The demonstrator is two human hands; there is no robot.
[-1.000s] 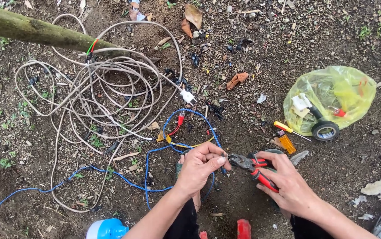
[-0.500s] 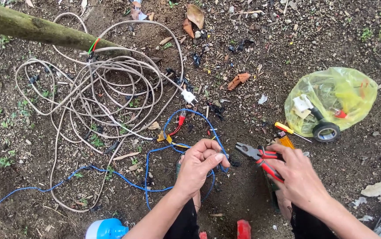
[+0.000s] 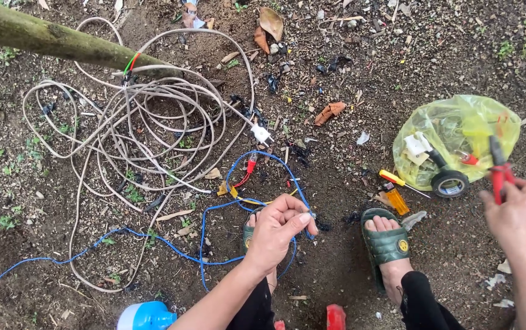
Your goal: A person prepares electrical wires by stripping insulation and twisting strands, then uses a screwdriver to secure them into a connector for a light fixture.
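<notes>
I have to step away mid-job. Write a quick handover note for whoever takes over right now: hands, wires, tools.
Left hand: pinching the end of the blue wire above the left foot.
Right hand: lifted off to the right, gripping the red-handled pliers upright, clear of the wire.
Nearby: yellow plastic bag of parts, black tape roll, yellow-handled screwdriver, white plug on the coiled beige cable.
Done: wire end held ready. Left: blue wire not yet joined to anything.
</notes>
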